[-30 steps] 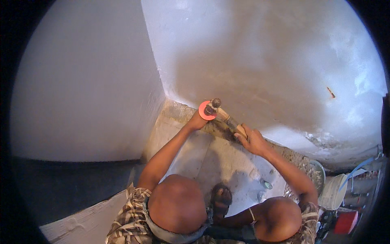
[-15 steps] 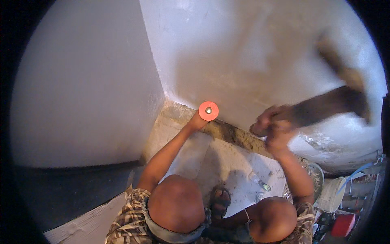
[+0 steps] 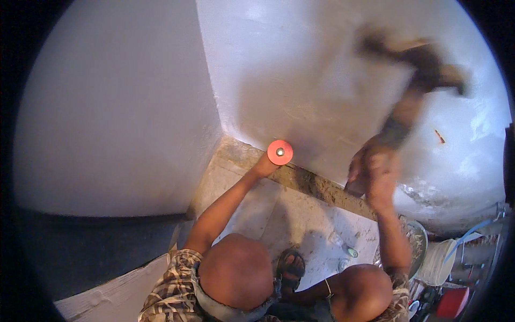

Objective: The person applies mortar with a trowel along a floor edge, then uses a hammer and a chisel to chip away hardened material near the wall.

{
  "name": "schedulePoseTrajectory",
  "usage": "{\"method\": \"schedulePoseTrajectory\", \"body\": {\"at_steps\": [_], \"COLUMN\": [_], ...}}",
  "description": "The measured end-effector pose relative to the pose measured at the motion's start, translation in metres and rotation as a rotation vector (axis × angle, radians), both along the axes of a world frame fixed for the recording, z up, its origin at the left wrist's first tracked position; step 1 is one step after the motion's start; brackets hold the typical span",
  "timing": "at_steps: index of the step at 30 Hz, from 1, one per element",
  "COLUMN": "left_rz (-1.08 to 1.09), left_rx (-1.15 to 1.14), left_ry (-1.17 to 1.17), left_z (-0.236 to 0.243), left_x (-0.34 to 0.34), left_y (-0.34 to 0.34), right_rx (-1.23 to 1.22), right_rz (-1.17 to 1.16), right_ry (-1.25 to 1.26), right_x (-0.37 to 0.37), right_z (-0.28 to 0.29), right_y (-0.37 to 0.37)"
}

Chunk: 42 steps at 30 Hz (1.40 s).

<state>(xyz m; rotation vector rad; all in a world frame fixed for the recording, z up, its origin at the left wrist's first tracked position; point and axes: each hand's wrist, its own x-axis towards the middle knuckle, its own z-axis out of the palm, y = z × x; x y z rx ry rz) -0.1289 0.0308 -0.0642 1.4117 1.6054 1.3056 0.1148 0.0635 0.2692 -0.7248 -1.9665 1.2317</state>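
My left hand [image 3: 265,167] is closed around a chisel with a round red hand guard [image 3: 280,152]. Seen from above, the guard and the metal striking end show, while the blade is hidden beneath. It stands over a rough, chipped strip [image 3: 316,185] along the foot of the wall, near the corner. Off to the right, my right hand [image 3: 379,174] grips the handle of a hammer [image 3: 425,67]. The hammer is raised and its head, smeared by motion, is up and to the right of the chisel, apart from it.
Pale walls [image 3: 134,107] meet at the corner. Floor tiles [image 3: 252,206] carry crumbs of debris and a clear bottle [image 3: 346,246] beside my sandalled foot [image 3: 291,266]. At the lower right stand a whitish bucket [image 3: 433,266], a red object [image 3: 453,302] and a blue hose [image 3: 468,236].
The hammer has swung from pointing right to pointing more upright, its head now higher and further left. My left hand still holds the chisel in about the same place.
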Motion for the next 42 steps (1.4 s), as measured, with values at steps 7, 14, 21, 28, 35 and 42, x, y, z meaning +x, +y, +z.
{"method": "schedulePoseTrajectory", "body": {"at_steps": [7, 14, 21, 28, 35, 42], "left_rz": [-0.003, 0.013, -0.022, 0.014, 0.003, 0.021], "left_rx": [-0.027, 0.124, 0.032, 0.086, 0.142, -0.020], "left_ry": [-0.160, -0.206, -0.030, -0.243, -0.272, -0.293], "left_z": [0.013, 0.031, -0.022, 0.003, 0.001, -0.008], "left_x": [0.010, 0.027, 0.000, 0.022, 0.006, 0.015], "left_y": [0.003, 0.003, -0.002, 0.006, -0.003, -0.012], "right_rx": [0.453, 0.064, -0.105, 0.464, 0.199, -0.118], "right_rz": [0.150, 0.151, 0.086, 0.041, 0.105, 0.130], "right_ry": [-0.176, -0.726, 0.108, -0.559, -0.609, 0.160], "right_x": [0.016, 0.031, 0.009, 0.035, 0.021, 0.009], "right_z": [-0.083, -0.119, -0.006, -0.126, -0.128, -0.027], "right_y": [0.031, 0.000, 0.003, 0.040, -0.001, -0.001]}}
